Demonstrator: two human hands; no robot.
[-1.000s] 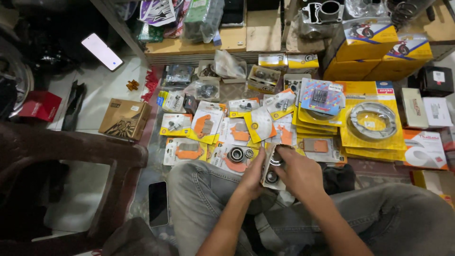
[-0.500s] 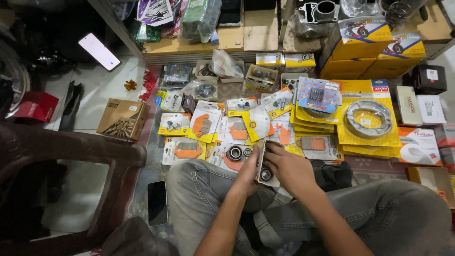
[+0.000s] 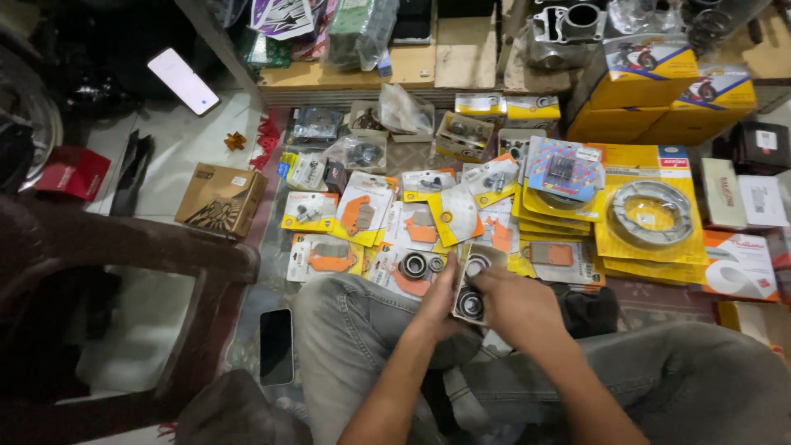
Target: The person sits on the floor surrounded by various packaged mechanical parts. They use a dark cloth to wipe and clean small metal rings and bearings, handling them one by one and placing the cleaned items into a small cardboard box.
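Bearing pack [image 3: 471, 290] now lower and nearer the lap than half a second ago; pulled back off the spread toward the knees; upright-ish, long edge vertical, two round bearings showing through the blister. Left hand [image 3: 434, 306] flat against pack's left edge, fingers [image 3: 445, 280] extended up along it, pinching, not clenched. Right hand [image 3: 515, 303] wrapped over right edge, fingers curled onto the card face; both grasping the same pack. Reads as inspection in hand, pack clear of the pile. Just beyond fingertips: another bearing card [image 3: 416, 268], orange pad packs [image 3: 323, 257], small pad pack [image 3: 550, 254]; further out yellow shoe pack [image 3: 647, 216], chain-kit pack [image 3: 562, 169]. Left of left hand, well apart: phone [image 3: 276, 346] on floor, brown box [image 3: 221, 198], chair arm [image 3: 124, 247]. Obstruction: cards overlapping right in front of fingertips; knees [image 3: 346, 330] crowding both sides.
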